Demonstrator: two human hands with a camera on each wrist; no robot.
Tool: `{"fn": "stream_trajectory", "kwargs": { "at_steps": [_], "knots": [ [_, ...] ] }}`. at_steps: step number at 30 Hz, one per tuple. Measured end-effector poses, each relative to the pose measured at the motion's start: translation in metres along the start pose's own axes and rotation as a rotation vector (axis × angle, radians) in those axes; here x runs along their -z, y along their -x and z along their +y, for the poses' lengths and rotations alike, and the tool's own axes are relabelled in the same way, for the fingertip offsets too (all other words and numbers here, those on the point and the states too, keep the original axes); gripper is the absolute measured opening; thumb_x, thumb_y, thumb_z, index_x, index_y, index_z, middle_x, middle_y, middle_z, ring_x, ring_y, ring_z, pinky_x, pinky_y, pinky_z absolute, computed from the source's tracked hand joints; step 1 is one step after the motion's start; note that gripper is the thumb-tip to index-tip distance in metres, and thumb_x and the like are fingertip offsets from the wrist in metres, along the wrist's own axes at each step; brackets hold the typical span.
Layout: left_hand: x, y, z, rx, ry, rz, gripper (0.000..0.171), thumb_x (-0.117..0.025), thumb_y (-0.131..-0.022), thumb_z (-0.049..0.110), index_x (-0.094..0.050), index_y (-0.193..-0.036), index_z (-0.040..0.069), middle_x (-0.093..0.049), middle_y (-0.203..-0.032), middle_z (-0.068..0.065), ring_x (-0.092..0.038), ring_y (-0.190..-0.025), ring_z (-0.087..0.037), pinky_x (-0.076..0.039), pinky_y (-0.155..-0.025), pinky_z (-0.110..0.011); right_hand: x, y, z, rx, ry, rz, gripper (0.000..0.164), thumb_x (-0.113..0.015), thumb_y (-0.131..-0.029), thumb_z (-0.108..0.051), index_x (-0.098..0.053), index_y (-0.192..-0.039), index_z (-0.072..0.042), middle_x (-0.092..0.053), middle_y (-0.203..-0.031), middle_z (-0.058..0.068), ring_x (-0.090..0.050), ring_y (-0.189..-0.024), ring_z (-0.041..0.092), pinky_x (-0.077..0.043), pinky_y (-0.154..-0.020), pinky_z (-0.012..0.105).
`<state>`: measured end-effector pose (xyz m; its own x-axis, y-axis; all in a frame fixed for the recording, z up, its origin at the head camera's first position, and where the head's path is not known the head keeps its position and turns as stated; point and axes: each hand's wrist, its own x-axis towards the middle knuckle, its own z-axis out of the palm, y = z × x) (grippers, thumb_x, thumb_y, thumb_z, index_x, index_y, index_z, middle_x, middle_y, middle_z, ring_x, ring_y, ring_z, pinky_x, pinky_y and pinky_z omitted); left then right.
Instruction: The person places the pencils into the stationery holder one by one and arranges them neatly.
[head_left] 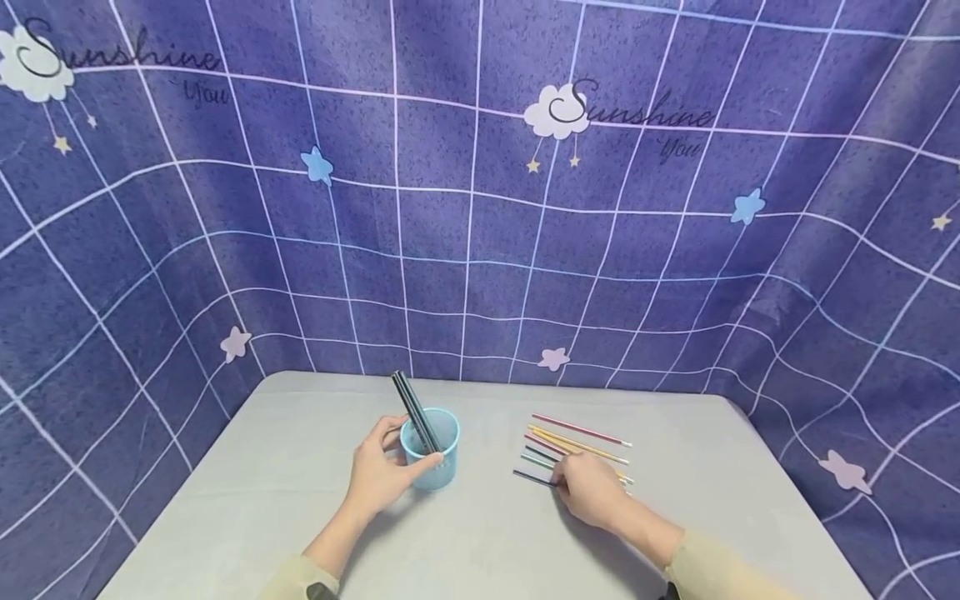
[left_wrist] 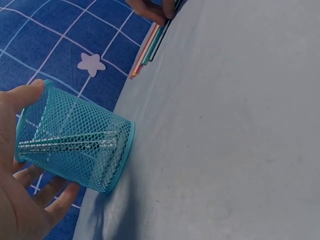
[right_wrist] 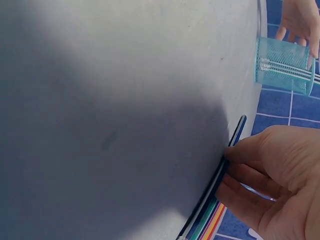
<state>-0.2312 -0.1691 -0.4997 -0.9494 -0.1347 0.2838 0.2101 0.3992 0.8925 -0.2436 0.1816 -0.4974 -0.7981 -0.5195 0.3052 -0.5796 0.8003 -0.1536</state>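
My left hand [head_left: 378, 471] grips a light blue mesh pencil cup [left_wrist: 75, 120] around its side, with the thumb at the rim. The cup stands upright on the table, and several dark pencils [head_left: 412, 404] lean to the left inside it. To the right, my right hand [head_left: 588, 487] pinches a dark pencil [right_wrist: 236, 135] between thumb and fingers, low over the table. This pencil is the nearest one in a loose row. Beyond it lie a green pencil [head_left: 534, 459], yellow pencils [head_left: 592, 450] and a red pencil [head_left: 573, 427]. The hand covers part of the row.
Both hands work over a pale grey tabletop [head_left: 480, 542]. A blue-purple curtain [head_left: 465, 208] with white grid lines, stars and clouds rises behind the table and along both sides.
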Motion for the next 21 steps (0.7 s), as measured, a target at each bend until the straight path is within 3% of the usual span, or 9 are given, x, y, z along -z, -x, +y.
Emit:
{"fn": "stream_trajectory", "kwargs": {
  "at_steps": [6, 10, 13, 21],
  "knots": [
    [0.001, -0.003, -0.002, 0.001, -0.031, -0.014, 0.073, -0.1, -0.073, 0.03, -0.063, -0.132, 0.009, -0.076, -0.13, -0.018, -0.073, -0.12, -0.041, -0.066, -0.097, -0.046, 0.001, -0.003, 0.002, 0.033, -0.019, -0.01, 0.016, -0.084, -0.076, 0.002, -0.08, -0.08, -0.013, -0.076, -0.074, -0.004, -0.07, -0.067, 0.011, -0.059, -0.059, 0.025],
    [-0.002, -0.003, -0.001, -0.012, -0.025, -0.011, 0.071, -0.101, -0.072, 0.028, -0.064, -0.13, 0.009, -0.076, -0.129, -0.018, -0.074, -0.118, -0.042, -0.067, -0.094, -0.045, 0.009, -0.006, 0.006, 0.038, -0.089, -0.055, 0.014, -0.082, -0.079, 0.003, -0.081, -0.083, -0.011, -0.077, -0.077, -0.001, -0.069, -0.069, 0.01, -0.06, -0.062, 0.025],
    [-0.005, -0.002, -0.001, -0.011, -0.006, -0.032, 0.073, -0.101, -0.072, 0.029, -0.064, -0.131, 0.008, -0.076, -0.129, -0.019, -0.074, -0.118, -0.042, -0.067, -0.094, -0.043, 0.019, -0.009, 0.009, 0.017, -0.125, -0.034, 0.012, -0.081, -0.081, 0.003, -0.08, -0.087, -0.007, -0.077, -0.08, 0.0, -0.068, -0.071, 0.01, -0.061, -0.065, 0.025],
    [-0.003, -0.003, -0.002, -0.002, 0.004, 0.002, 0.074, -0.101, -0.072, 0.025, -0.063, -0.132, 0.007, -0.075, -0.13, -0.021, -0.074, -0.118, -0.043, -0.067, -0.093, -0.042, 0.05, -0.058, 0.006, -0.007, -0.23, 0.09, 0.007, -0.076, -0.088, 0.0, -0.079, -0.09, -0.006, -0.076, -0.08, 0.0, -0.066, -0.07, 0.005, -0.059, -0.066, 0.021]
  ]
}}
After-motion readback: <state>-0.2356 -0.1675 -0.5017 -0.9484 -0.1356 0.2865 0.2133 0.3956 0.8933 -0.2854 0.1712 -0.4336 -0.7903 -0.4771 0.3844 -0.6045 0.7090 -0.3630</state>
